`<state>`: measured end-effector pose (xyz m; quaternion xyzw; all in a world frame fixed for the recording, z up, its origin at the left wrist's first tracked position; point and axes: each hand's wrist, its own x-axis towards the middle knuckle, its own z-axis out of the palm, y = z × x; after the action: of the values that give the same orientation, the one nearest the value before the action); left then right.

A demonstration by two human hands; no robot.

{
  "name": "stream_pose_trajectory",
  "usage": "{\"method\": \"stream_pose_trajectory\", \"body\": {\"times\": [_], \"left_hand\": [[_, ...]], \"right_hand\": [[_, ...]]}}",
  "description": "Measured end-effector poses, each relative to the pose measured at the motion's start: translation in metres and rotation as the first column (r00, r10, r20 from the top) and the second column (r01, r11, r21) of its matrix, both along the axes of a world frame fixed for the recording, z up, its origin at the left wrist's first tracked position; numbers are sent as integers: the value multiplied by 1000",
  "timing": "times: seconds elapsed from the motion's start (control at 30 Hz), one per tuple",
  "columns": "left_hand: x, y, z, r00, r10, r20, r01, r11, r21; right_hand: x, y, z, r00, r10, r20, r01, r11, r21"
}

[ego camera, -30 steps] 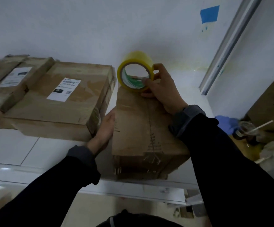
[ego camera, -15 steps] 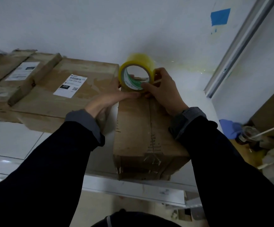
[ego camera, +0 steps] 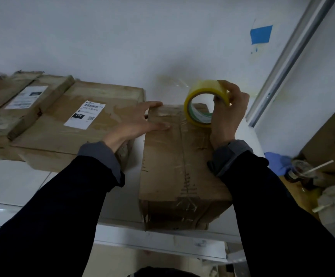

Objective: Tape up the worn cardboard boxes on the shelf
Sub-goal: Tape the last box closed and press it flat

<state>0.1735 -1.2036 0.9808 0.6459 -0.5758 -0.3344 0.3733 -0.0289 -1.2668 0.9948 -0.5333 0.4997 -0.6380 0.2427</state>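
From the head camera, my only view, I judged the step in hand to be the laying of a strip across the far end of the worn box (ego camera: 180,162), which stood on the white shelf (ego camera: 22,182) with its near end overhanging the front edge. My right hand (ego camera: 227,116) gripped the yellow tape roll (ego camera: 204,102), thumb hooked inside the core and fingers curled over the outer rim, the roll standing on edge at the box's far right corner. Left of that grip, my left hand (ego camera: 136,124) lay flat with its fingers spread and straight, pressing the box's far left top, the fingertips at the far edge. A glossy band seemed to run between the two hands; I could not tell where it ended. Further left of the pressing hand, just beside the worn box, lay a labelled flat box (ego camera: 66,124). The next move, in my judgement, called for pulling the roll away while the flat hand held the strip down.
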Motion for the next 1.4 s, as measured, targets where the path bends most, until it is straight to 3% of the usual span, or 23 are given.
{"method": "stream_pose_trajectory", "body": {"times": [0.07, 0.13, 0.27, 0.4, 0.53, 0.7, 0.97, 1.2, 1.4], "left_hand": [[2, -1, -1, 999, 0, 34, 0, 1000, 15], [3, 0, 1, 985, -18, 172, 13, 999, 33], [-12, 4, 7, 825, -105, 555, 33, 990, 139], [-34, 9, 9, 709, -138, 691, -11, 978, 207], [-46, 7, 14, 643, -169, 747, -21, 971, 238], [-71, 2, 23, 696, -158, 700, 1, 976, 219], [-74, 4, 7, 679, -42, 733, -38, 995, 92], [-71, 4, 2, 682, -28, 731, -33, 997, 69], [-66, 3, -1, 666, -26, 745, -49, 996, 79]], "right_hand": [[1, 4, 0, 999, 33, -17, -33, 999, -22], [0, 6, 1, 998, 61, 11, -61, 998, -14], [-2, 0, -3, 986, 72, 148, -89, 990, 106], [0, -5, -5, 976, 81, 204, -121, 974, 192], [-1, -7, -6, 972, 76, 222, -131, 961, 244], [-2, -11, -8, 978, 104, 183, -156, 941, 300], [-14, -16, -8, 966, 251, 68, -258, 899, 355], [-22, -26, 15, 964, 235, -123, -212, 962, 174], [-62, -46, 42, 962, 97, -255, -113, 992, -48]]}}
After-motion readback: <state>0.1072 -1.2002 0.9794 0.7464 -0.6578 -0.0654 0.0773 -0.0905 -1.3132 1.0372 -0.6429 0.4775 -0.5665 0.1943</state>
